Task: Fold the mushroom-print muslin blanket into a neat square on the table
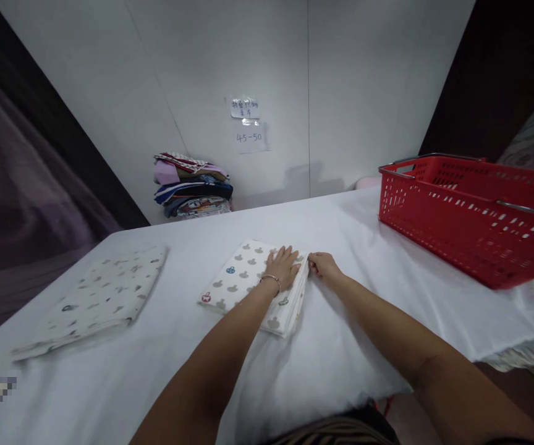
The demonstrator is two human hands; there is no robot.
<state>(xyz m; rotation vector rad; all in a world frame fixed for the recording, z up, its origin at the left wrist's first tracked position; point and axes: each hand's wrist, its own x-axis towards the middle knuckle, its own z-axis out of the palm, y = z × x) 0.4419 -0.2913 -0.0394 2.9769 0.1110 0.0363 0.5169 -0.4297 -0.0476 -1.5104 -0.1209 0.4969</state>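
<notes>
Head view: folded printed cloth lies straight ahead, at my hands. Left hand presses flat, fingers spread, on its far right corner; right hand pinches its right edge, which runs away from me.

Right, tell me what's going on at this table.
A person is handling a folded printed cloth on the white table. The left hand lies flat on it, while the right hand pinches its right edge. A second folded cloth lies further left, a stack of fabrics sits by the wall, and a red basket stands on the right.
</notes>
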